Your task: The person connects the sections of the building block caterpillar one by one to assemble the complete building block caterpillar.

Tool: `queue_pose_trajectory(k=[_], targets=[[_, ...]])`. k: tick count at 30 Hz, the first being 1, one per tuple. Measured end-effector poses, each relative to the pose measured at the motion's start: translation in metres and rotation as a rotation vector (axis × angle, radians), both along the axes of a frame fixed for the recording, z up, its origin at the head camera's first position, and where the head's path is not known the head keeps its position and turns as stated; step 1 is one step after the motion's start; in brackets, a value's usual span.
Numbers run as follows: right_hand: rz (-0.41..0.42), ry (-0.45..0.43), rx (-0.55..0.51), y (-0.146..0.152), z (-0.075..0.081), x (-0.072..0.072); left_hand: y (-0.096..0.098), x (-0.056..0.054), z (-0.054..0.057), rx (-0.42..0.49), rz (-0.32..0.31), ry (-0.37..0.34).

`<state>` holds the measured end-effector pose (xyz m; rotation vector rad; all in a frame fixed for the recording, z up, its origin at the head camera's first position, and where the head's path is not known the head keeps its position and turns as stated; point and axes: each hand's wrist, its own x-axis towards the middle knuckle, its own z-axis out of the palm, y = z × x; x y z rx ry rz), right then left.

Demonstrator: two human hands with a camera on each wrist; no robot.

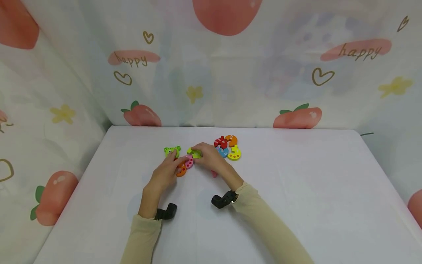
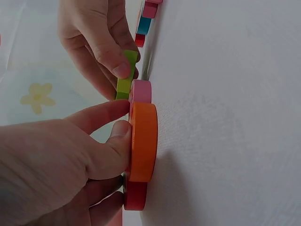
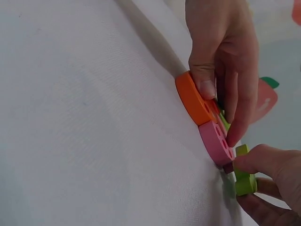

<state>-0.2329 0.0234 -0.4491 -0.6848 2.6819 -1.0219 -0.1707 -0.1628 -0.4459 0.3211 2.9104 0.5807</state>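
Note:
My right hand [image 1: 209, 157] pinches a light green puzzle piece [image 3: 243, 176] between thumb and fingers, tilted up at the end of a pink dotted piece [image 3: 216, 144]. My left hand [image 1: 164, 171] lies over the joined pieces on the table. Its thumb presses on an orange dotted piece [image 2: 145, 141] and its index finger touches the pink one. Under its other fingers a red piece [image 2: 135, 196] shows at the side. Beyond these fingers is a green piece shaped like an animal head [image 1: 171, 150], partly covered by the hand.
Right of my right hand lie more pieces: a red one [image 1: 220, 142] marked 8, an orange one [image 1: 231, 140] marked 10, a blue one [image 1: 222, 152] and a yellow one [image 1: 234, 153]. A pink piece [image 1: 214, 174] peeks out under the right hand. Behind the white table [image 1: 296, 190] hangs a printed curtain [image 1: 230, 80].

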Motion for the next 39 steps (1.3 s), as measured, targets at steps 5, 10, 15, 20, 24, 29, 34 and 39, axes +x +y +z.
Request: queue_pose_trajectory(k=[5,10,15,20,24,29,34,39], targets=[[0.017,0.012,0.019,-0.003,0.000,0.000,-0.001,0.000,-0.001,-0.001,-0.006,0.009],[0.027,0.010,0.032,-0.004,0.000,0.000,-0.002,0.000,-0.001,0.014,-0.008,0.003],[0.051,0.015,0.033,-0.006,0.003,0.000,-0.004,-0.001,-0.002,0.024,-0.002,0.010],[0.046,0.023,0.043,-0.005,0.010,-0.002,-0.003,-0.002,-0.005,0.026,-0.004,-0.009],[-0.001,0.048,0.059,-0.002,0.019,-0.005,-0.004,-0.002,-0.004,0.017,0.005,-0.021],[0.022,-0.018,0.071,-0.001,0.020,-0.007,-0.005,-0.002,-0.003,0.015,0.011,-0.023],[0.031,-0.055,0.097,-0.005,0.014,-0.007,-0.006,-0.002,-0.003,0.022,-0.003,-0.019],[0.044,-0.031,0.108,-0.007,0.014,-0.006,-0.006,-0.003,-0.004,0.021,-0.005,-0.017]])
